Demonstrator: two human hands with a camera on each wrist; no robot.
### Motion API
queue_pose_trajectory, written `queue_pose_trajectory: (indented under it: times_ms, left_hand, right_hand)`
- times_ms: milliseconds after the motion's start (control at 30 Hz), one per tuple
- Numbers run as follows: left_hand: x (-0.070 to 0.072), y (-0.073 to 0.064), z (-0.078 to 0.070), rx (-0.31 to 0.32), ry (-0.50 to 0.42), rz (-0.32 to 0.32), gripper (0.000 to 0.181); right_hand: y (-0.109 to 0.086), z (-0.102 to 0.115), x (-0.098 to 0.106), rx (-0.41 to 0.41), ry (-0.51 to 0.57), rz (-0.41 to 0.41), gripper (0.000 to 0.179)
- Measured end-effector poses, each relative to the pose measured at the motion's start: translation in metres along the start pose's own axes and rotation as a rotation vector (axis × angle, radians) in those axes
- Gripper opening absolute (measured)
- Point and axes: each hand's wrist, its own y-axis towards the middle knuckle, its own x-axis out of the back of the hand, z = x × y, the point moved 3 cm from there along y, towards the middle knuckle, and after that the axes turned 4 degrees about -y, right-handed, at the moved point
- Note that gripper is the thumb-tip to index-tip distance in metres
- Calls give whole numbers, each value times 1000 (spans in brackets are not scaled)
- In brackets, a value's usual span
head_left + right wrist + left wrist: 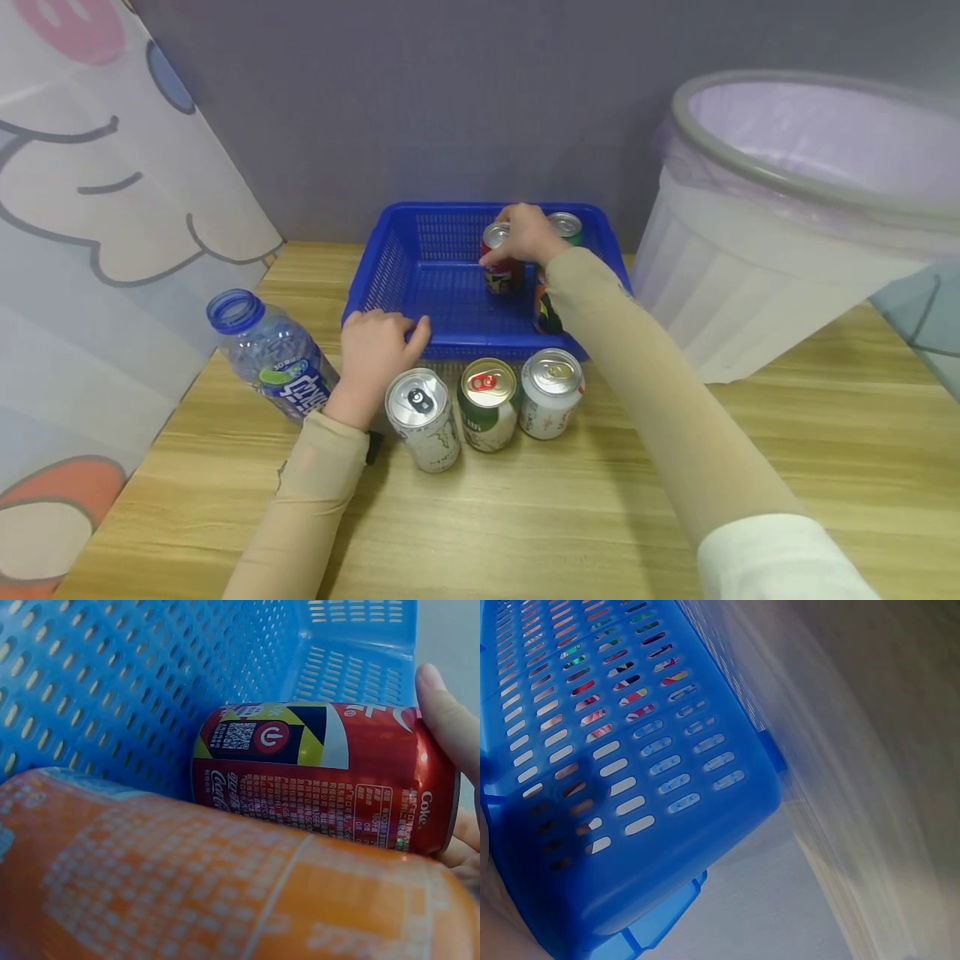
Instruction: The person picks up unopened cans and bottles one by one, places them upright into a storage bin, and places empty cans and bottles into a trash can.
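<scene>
My right hand (528, 233) grips a red Coke can (504, 275) near its top, inside the blue plastic basket (442, 340). In the right wrist view, the thumb and fingers are around the end of the Coke can (315, 780). An orange can (225, 877) lies close in front of it there. Behind the right hand, a green can (566, 225) shows its silver top. My left hand (378, 358) holds the basket at its near left corner. The left wrist view shows the basket's slotted wall (645, 750), with only part of that hand at the left edge.
A white can (426, 421), a green-and-white can (487, 408) and another white can (552, 393) line up before the basket. Left of them stands an uncapped plastic bottle (277, 358). A lined white bin (720, 267) stands right on the wooden table (540, 533); a grey wall (450, 100) rises behind.
</scene>
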Motion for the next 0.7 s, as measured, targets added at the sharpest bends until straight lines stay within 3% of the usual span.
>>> queue_pose_trajectory:
  times_ms: [233,500,700]
  left_hand:
    - [2,1,0,-3,5,2,45]
    - [3,0,5,11,12,4,44]
    - [2,-1,3,-3,12,-9,44]
  right_hand:
    - [0,2,-1,1,-22,21,73]
    - [-1,8,0,37,-140,75,82]
    - [-2,9,-3,49,-234,100,76]
